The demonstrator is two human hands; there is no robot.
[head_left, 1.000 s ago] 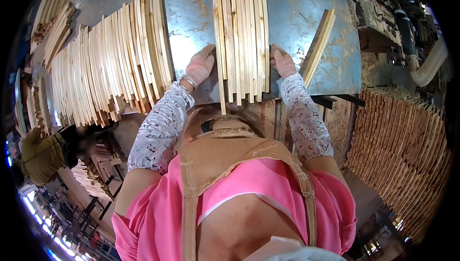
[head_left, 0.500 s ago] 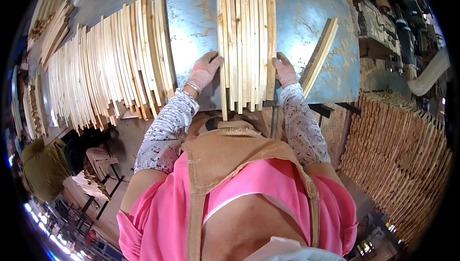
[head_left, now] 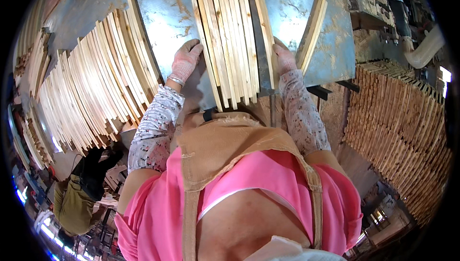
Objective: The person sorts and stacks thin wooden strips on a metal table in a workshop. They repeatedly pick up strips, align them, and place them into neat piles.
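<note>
A row of pale wooden strips [head_left: 231, 45] lies lengthwise in front of me on a blue-grey metal table. My left hand [head_left: 186, 61], in a pinkish work glove, is closed at the outer left strip [head_left: 203, 45] of this row, thumb and fingers against its edge. On the other side, my right hand [head_left: 285, 60], also gloved, grips a single wooden strip [head_left: 262, 21], its fingers partly hidden behind the wood. A narrow gap parts that strip from the row. Near ends of the strips jut past the table's front edge.
Many more strips [head_left: 91, 79] lie side by side on the left. A short pair of strips [head_left: 312, 33] rests at an angle on the metal table [head_left: 335, 45] at right. Beyond stand a large wood stack [head_left: 397, 131] and a pale hose [head_left: 426, 48]. Someone in olive clothing [head_left: 74, 203] is at lower left.
The outer right strip has come away from the row and now stands apart, in my right hand. My left hand stays at the row's left side. The view has shifted somewhat.
</note>
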